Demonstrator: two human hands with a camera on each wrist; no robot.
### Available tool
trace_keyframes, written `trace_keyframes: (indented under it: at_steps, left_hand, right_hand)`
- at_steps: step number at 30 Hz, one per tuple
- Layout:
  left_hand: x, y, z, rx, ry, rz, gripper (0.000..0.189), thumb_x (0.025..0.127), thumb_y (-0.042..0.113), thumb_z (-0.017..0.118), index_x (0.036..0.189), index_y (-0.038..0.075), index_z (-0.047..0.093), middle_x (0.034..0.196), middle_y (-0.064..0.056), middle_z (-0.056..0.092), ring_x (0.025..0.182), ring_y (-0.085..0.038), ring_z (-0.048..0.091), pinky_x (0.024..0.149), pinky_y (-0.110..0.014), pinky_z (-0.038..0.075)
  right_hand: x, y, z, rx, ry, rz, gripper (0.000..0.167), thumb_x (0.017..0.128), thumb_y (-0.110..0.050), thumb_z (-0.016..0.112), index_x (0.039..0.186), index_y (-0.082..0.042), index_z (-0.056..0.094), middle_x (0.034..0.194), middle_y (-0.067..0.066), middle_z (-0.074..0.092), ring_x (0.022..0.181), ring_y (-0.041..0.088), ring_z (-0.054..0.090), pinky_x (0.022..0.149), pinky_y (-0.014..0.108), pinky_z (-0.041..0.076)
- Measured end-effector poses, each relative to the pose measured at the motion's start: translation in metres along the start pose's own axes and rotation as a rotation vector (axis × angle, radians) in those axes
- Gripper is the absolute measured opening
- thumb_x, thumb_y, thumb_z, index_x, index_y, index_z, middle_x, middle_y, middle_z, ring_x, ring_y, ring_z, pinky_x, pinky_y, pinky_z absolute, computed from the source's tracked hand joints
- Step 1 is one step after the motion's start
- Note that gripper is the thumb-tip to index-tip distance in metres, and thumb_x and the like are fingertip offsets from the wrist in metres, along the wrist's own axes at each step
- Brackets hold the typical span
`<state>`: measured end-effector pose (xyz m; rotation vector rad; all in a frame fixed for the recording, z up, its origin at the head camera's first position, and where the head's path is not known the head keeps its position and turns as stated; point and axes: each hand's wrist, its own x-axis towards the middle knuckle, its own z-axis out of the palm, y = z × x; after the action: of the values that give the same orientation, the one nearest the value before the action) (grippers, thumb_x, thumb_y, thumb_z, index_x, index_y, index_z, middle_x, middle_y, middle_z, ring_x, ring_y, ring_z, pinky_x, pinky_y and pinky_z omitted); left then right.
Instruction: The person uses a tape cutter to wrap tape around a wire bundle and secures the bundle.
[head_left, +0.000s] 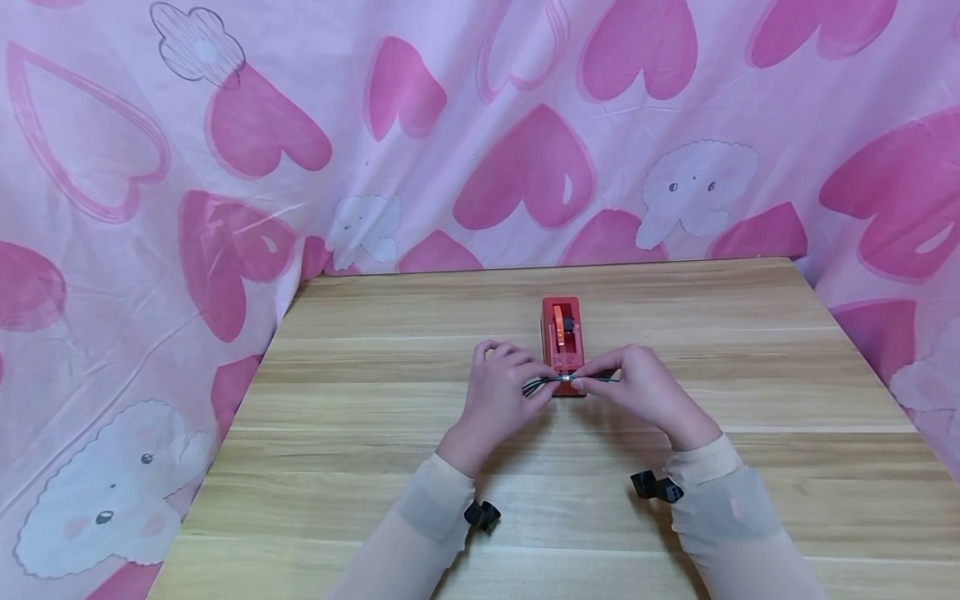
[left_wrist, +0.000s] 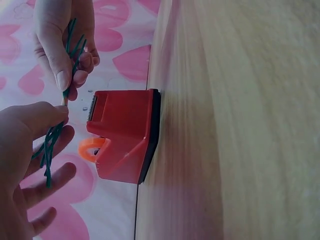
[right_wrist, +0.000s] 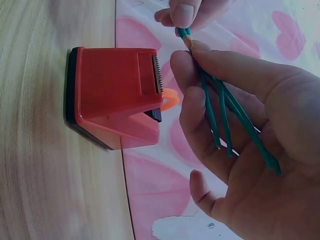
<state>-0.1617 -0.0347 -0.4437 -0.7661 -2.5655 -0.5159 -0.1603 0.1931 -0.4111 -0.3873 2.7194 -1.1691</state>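
Above the front end of a red tape dispenser [head_left: 562,333], both hands hold one bundle of thin green wire-like strands [right_wrist: 241,116]. The left hand [head_left: 501,385] pinches it between thumb and forefinger, its other fingers spread. From the other side, the right hand [head_left: 641,385] pinches it with thumb and fingertips. A short pale band [right_wrist: 187,41] shows on the bundle between the two grips. Loose strand ends fan out across the right palm in the right wrist view and below the left thumb in the left wrist view.
The dispenser has a black base [left_wrist: 151,137], a toothed cutter [right_wrist: 158,74] and an orange ring [left_wrist: 91,149] inside. It stands on a wood-grain table [head_left: 390,333]. A pink heart-patterned cloth [head_left: 420,183] hangs behind the table and at its sides.
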Motion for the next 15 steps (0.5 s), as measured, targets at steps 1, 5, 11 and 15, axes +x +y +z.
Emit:
trace_keyframes:
  at_steps: [1,5,11,15]
  left_hand:
    - [0.0,0.0002,0.0001,-0.012,-0.008,-0.015,0.018,0.093,0.046,0.076,0.101,0.032,0.083,0.102,0.012,0.078,0.105,-0.011,0.065,0.107,-0.047,0.04]
    - [-0.0003,0.0007,0.0009,-0.066,-0.032,-0.065,0.022,0.093,0.048,0.075,0.104,0.03,0.082,0.102,0.011,0.079,0.104,-0.011,0.067,0.107,-0.049,0.041]
    - [-0.0009,0.001,0.0021,-0.139,-0.061,-0.104,0.024,0.096,0.048,0.071,0.104,0.028,0.083,0.1,0.012,0.079,0.101,-0.009,0.068,0.108,-0.05,0.04]
    - [-0.0001,0.0005,0.001,-0.274,-0.128,-0.183,0.021,0.097,0.044,0.071,0.105,0.028,0.082,0.103,0.012,0.078,0.101,-0.007,0.067,0.109,-0.049,0.037]
  right_hand:
    - [0.0001,0.0003,0.0002,0.001,0.003,-0.004,0.009,0.091,-0.023,0.081,0.098,-0.017,0.084,0.104,0.008,0.08,0.072,0.02,0.059,0.056,0.027,0.042]
    - [0.0001,0.0013,0.0004,0.006,0.015,-0.018,0.008,0.09,-0.021,0.082,0.098,-0.018,0.085,0.102,0.006,0.08,0.072,0.019,0.06,0.057,0.027,0.044]
    - [-0.0007,0.0012,0.0001,0.011,0.023,-0.029,0.008,0.09,-0.02,0.082,0.098,-0.018,0.085,0.103,0.007,0.08,0.07,0.018,0.059,0.058,0.027,0.045]
    - [-0.0012,0.0018,0.0004,0.01,0.031,-0.031,0.009,0.089,-0.02,0.083,0.098,-0.018,0.085,0.104,0.008,0.08,0.061,0.017,0.054,0.054,0.026,0.044]
